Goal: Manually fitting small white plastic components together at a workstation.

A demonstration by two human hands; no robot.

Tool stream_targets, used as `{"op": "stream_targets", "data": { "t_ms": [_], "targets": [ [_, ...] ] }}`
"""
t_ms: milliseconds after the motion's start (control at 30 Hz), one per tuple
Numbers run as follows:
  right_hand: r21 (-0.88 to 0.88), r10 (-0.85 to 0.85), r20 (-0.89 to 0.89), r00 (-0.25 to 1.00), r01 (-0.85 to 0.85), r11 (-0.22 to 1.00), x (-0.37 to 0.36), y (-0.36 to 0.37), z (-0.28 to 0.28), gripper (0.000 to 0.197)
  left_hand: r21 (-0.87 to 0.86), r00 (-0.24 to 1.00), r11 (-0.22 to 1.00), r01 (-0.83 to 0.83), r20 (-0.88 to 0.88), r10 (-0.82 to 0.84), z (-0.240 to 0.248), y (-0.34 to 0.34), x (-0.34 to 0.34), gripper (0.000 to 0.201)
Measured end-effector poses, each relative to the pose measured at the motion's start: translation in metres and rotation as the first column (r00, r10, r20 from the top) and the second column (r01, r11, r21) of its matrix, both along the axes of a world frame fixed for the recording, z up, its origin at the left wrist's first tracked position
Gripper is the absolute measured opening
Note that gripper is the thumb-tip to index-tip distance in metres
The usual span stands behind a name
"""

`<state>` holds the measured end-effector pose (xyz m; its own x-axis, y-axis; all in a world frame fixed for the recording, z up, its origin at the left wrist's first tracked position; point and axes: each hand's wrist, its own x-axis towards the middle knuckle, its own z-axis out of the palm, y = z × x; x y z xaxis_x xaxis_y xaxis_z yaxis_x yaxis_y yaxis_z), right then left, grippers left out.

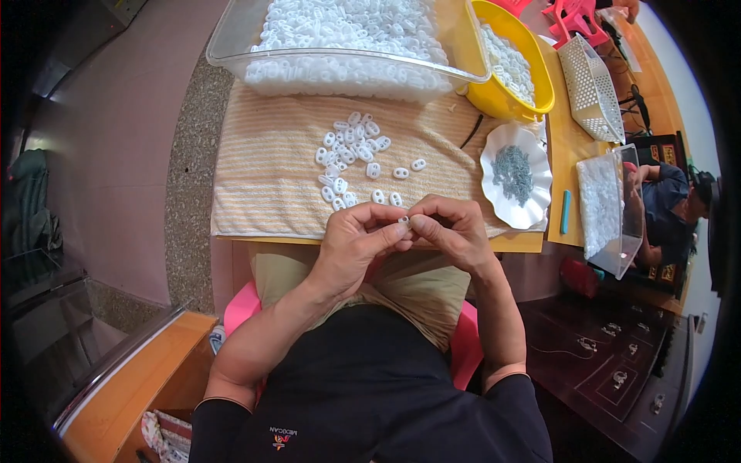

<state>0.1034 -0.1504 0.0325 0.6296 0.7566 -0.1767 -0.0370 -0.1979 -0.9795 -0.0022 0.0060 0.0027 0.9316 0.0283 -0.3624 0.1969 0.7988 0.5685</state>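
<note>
Above the near edge of the towel-covered table, my left hand [356, 238] and my right hand [451, 231] meet, fingertips pinched together. Between them is a small white plastic two-hole piece [404, 220], mostly covered by the fingers. Just beyond my hands, a loose pile of white two-hole plastic pieces [351, 147] lies on the striped towel [266, 170], with a few set apart to the right. A white scalloped dish [497, 210] of small grey metal parts [512, 174] rests to the right of my right hand.
A clear plastic bin [347, 55] full of white pieces stands at the back, beside a yellow tub [546, 92] holding more. Further right are a white perforated basket [590, 89], a teal stick [566, 212] and another clear bin [629, 224], near a person [670, 202].
</note>
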Motion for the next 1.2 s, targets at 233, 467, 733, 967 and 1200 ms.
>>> {"op": "stream_targets", "data": {
  "t_ms": [233, 467, 733, 967, 1200],
  "targets": [
    [-0.079, -0.050, 0.155, 0.987, 0.062, 0.995, 0.024, 0.003, -0.005, 0.011, -0.025, 0.998, 0.999, -0.021, -0.060, 0.019, 0.004, 0.002, 0.001, 0.019],
    [-0.318, 0.118, 0.839, 0.531, 0.303, 0.898, 0.032, 0.023, -0.006, 0.016, -0.022, 0.998, 0.999, -0.031, -0.054, 0.030, 0.000, 0.004, 0.001, 0.019],
    [-0.431, 0.194, 0.768, 0.610, 0.268, 0.861, 0.035, 0.022, -0.007, 0.011, -0.018, 0.997, 0.999, -0.036, -0.066, 0.035, 0.000, 0.004, 0.001, 0.019],
    [-0.303, 0.161, 0.899, 0.407, 0.314, 0.900, 0.027, 0.015, -0.011, 0.009, -0.028, 0.996, 0.998, -0.063, -0.057, 0.062, -0.003, 0.005, 0.002, 0.019],
    [-0.268, 0.150, 0.870, 0.470, 0.196, 0.943, 0.020, 0.002, -0.012, 0.018, -0.030, 0.994, 0.996, -0.084, -0.070, 0.082, -0.002, 0.006, 0.002, 0.017]
  ]
}}
